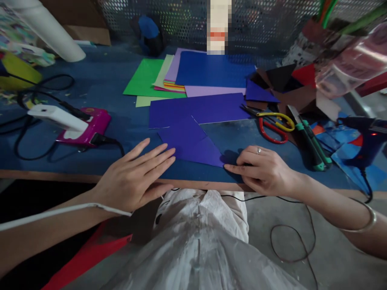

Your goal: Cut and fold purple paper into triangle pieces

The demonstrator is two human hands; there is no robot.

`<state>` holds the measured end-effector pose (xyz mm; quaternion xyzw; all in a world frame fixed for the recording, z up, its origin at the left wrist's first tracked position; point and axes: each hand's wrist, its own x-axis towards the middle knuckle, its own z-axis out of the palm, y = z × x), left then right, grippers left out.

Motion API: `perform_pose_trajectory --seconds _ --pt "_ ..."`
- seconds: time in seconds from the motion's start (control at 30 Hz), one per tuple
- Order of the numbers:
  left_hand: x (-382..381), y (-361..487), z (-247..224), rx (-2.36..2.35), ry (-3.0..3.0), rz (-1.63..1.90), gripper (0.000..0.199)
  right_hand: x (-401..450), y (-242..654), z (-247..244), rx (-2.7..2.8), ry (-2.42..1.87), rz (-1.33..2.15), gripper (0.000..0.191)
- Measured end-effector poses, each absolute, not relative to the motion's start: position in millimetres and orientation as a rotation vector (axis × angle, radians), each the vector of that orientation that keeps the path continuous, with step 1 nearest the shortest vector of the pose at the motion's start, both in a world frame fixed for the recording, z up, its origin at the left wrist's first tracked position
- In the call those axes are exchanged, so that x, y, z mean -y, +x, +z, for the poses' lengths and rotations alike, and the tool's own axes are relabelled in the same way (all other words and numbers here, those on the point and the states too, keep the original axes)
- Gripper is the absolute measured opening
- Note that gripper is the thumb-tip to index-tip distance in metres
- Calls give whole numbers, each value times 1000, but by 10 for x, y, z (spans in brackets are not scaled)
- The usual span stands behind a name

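The purple piece [192, 143] looks cut but only partly folded, left hand [133, 173] spread flat, right hand [266, 169] (grip unclear) at the piece's corner.

A piece of deep violet-blue paper [193, 143] lies flat on the blue table [102, 84], near its front edge. It has an uneven, many-sided outline: one corner points away from the front, and a long slanting side runs from there to a sharp corner at the lower right. A faint line, perhaps a fold, crosses its right part. Its far end overlaps the lower edge of a wider sheet [217, 106] of the same colour. Its left end is partly hidden.
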<state>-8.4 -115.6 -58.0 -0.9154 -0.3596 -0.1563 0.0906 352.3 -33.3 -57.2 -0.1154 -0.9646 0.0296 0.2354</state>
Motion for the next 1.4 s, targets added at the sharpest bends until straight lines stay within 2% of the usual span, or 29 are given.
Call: perform_pose_trajectory --seconds 0.17,0.3,0.47,0.7,0.93,1.1,1.27,1.4 --pt "901 108 -396 911 -2660 -644 27 357 3472 -567 2617 -332 134 33" --pt "772 409 -361 544 -2717 -702 19 396 3450 -562 2633 -362 84 31" --pt "574 515 -445 480 -2758 -717 21 451 3431 -537 2624 -426 82 32" --pt "499 272 -530 480 -2860 -737 21 612 3244 -370 2564 -812 515 33" --pt "583 240 -587 466 -2835 -740 31 495 2681 -155 2473 -1381 858 14" --pt "620 210 -654 386 -2689 -775 25 216 2463 -61 2410 -1610 1482 27" --pt "632 148 -729 438 -2750 -745 28 35 2401 -159 2397 -1434 1697 37" --pt "633 129 -784 460 -2814 -765 34 -6 2299 -66 2391 -1800 1712 41"
